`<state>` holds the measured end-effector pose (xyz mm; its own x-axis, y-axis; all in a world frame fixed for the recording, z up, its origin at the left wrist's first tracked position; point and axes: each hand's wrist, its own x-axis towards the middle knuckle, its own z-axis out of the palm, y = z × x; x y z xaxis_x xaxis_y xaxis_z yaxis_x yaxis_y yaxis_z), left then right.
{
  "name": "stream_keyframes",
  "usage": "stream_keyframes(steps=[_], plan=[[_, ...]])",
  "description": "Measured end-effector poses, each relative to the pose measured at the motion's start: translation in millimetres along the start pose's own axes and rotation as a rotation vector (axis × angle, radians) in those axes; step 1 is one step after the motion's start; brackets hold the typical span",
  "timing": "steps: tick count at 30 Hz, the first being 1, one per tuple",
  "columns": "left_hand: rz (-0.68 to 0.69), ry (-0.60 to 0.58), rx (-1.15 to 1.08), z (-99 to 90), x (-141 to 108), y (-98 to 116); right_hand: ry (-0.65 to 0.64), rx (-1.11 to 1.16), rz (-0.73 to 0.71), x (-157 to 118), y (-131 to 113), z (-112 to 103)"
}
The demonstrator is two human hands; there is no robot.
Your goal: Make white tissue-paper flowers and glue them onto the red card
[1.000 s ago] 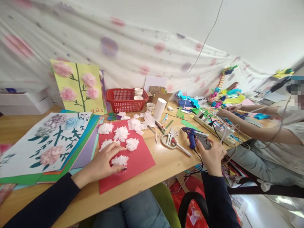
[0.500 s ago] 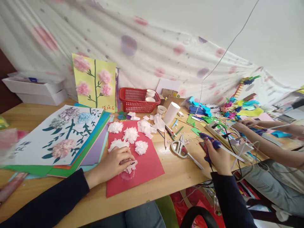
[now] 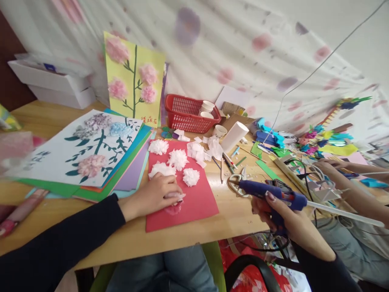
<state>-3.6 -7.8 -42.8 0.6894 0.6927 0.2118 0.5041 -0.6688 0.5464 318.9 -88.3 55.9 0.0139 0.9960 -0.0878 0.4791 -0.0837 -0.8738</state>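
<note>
My left hand [image 3: 156,196] rests on the red sheet [image 3: 200,211], its fingers closed round a crumpled piece of white tissue paper [image 3: 173,194]. Just below the fingertips, a wet-looking ring of glue [image 3: 172,208] shows on the sheet. Several white tissue flowers [image 3: 178,159] lie above and to the right of that hand. My right hand [image 3: 282,215] grips a blue glue gun [image 3: 273,194], raised near the table's front edge with its nozzle toward the left and a long white glue stick out of its back.
White-handled scissors [image 3: 238,184] lie behind the nozzle. A red basket [image 3: 191,117] with cups stands at the back. Flower pictures [image 3: 54,158] on coloured sheets lie left. At the right are cables [image 3: 319,178] and another person's arms [image 3: 352,182].
The glue gun has moved left and toward me, away from the cables, and its nozzle now points left over the scissors. My left hand stays at the sheet. The view has shifted.
</note>
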Motion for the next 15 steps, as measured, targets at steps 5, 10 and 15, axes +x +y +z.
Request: stream_keyframes(steps=[5,10,15], plan=[[-0.013,0.009,-0.065,-2.2,2.7,-6.2,-0.183,-0.284,-0.253,-0.4,-16.6,45.3],[0.046,0.047,-0.076,-2.6,2.1,-10.2,-0.299,-0.499,-0.358,6.3,-27.1,86.1],[0.082,0.069,-0.059,-2.6,2.4,-11.1,-0.23,-0.564,-0.409,8.2,-18.5,107.3]])
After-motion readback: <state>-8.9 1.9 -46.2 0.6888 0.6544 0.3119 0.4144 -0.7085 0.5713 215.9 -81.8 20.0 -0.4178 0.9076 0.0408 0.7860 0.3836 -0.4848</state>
